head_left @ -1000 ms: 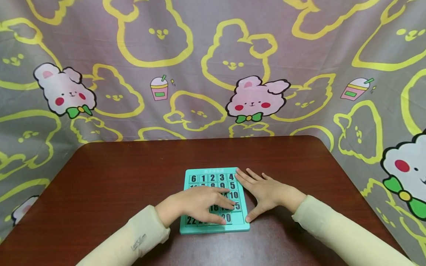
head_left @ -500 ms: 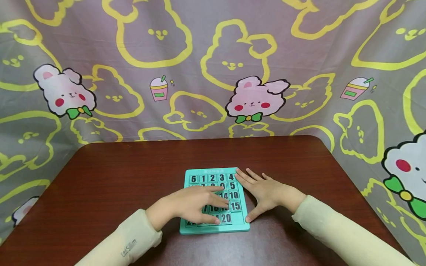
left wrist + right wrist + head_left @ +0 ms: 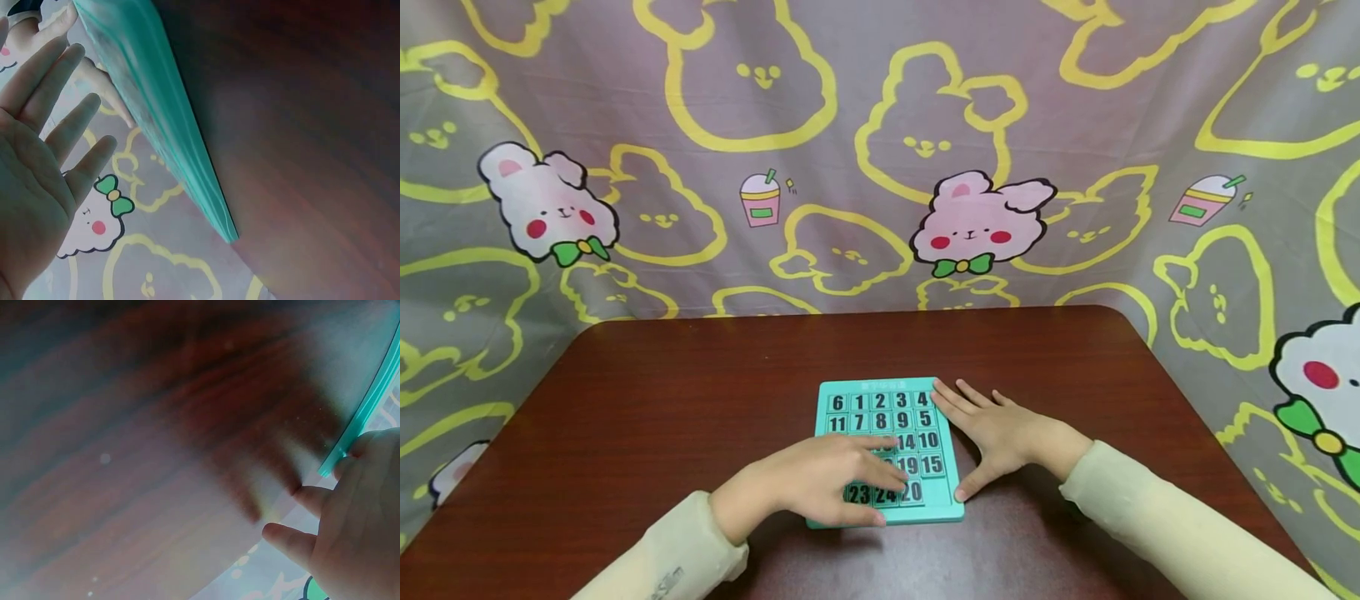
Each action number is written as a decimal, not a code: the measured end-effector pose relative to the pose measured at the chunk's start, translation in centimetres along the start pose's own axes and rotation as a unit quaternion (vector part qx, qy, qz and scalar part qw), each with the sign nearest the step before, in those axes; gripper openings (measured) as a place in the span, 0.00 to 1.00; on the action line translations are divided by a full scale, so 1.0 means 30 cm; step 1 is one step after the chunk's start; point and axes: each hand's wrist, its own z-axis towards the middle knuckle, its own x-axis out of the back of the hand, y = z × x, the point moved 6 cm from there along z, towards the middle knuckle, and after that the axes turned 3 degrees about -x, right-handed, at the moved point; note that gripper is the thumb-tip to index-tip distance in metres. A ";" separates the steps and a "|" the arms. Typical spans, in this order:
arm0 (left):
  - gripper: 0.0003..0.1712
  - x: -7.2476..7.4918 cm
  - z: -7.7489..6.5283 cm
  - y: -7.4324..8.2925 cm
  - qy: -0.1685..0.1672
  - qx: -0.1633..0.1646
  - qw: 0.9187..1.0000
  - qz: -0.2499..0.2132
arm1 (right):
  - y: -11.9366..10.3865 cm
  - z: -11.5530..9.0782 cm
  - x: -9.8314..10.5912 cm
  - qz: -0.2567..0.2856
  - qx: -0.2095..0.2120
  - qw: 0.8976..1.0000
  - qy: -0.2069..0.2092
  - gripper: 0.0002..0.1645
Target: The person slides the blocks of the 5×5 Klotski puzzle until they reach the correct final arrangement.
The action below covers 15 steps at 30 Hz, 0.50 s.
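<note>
A teal number slide puzzle (image 3: 943, 492) with black-numbered tiles lies flat on the table. Over its lower left part my left hand (image 3: 820, 479) reaches, fingers spread, covering several tiles; in the left wrist view the palm and extended fingers of that left hand (image 3: 50, 125) show with nothing in them. Tile 20 (image 3: 912, 493) sits beside a bare slot in the bottom right corner. My right hand (image 3: 1003, 433) spreads along the puzzle's right edge, fingertips at the upper corner and thumb at the lower. In the right wrist view, the right hand (image 3: 350, 512) is beside the puzzle's teal edge (image 3: 365, 412).
The dark red-brown wooden table (image 3: 685, 417) has rounded far corners. Behind it and at both sides hangs a grey curtain (image 3: 850, 100) printed with yellow outlines and cartoon rabbits.
My left hand has drawn back to the left and slightly toward me, uncovering tiles such as 15, 19, 14 and 11. The right hand and the puzzle have stayed in place.
</note>
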 end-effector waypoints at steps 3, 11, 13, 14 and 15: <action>0.24 -0.011 0.011 0.006 -0.009 -0.005 1.000 -0.005 | 0.002 -0.002 -0.003 0.004 -0.003 1.000 -0.001 0.82; 0.25 -0.036 0.040 0.007 -0.032 -0.004 0.999 -0.001 | 0.003 -0.002 -0.003 0.008 0.002 1.000 -0.001 0.82; 0.25 -0.036 0.049 0.008 -0.033 -0.007 0.999 0.002 | 0.002 -0.001 -0.001 0.008 0.004 1.000 -0.001 0.82; 0.25 -0.036 0.054 0.009 -0.033 -0.010 0.999 0.005 | 0.002 -0.001 -0.001 0.007 0.003 1.000 -0.001 0.82; 0.25 -0.036 0.059 0.010 -0.034 -0.011 0.999 0.006 | 0.002 -0.001 0.000 0.006 0.003 1.000 -0.001 0.82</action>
